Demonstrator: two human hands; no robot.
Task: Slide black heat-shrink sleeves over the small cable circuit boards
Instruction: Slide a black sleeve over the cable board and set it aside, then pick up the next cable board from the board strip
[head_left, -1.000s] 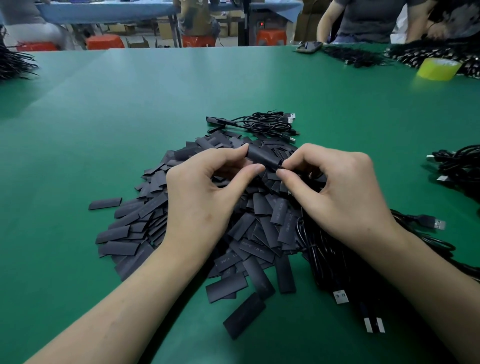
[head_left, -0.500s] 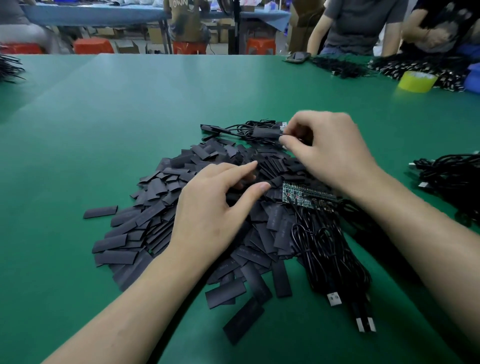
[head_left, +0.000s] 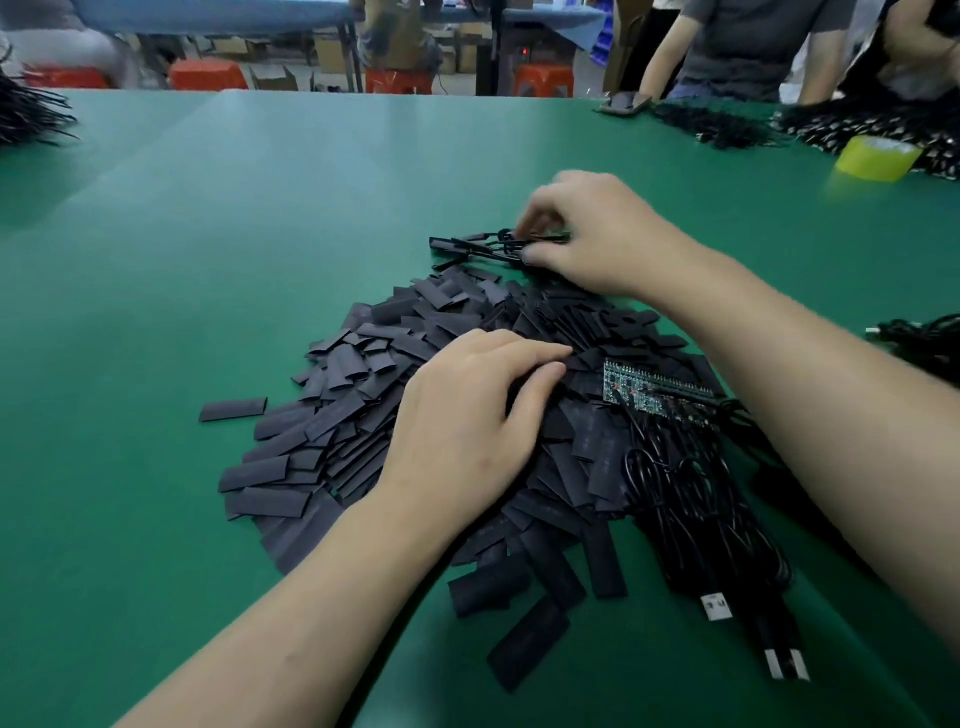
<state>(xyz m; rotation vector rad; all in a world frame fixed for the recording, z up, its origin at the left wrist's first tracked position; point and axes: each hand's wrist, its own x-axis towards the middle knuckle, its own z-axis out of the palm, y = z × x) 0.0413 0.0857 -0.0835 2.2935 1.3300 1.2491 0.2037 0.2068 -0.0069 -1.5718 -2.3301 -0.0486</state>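
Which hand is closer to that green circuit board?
Left. The left hand rests on sleeves right beside the circuit board; the right hand grips cables farther away.

Table (head_left: 156, 260) seemingly open left, sleeves (head_left: 332, 415) centre, cables (head_left: 696, 499) right

— Anything worn on the arms?
— Bare, left forearm (head_left: 291, 623) and right forearm (head_left: 831, 405) alike, up to the frame's edge.
— Left grip (head_left: 467, 415)?
— Bare as well; short, plain nails at the fingertips.
— Right grip (head_left: 608, 234)?
— Likewise bare, from knuckles to wrist.
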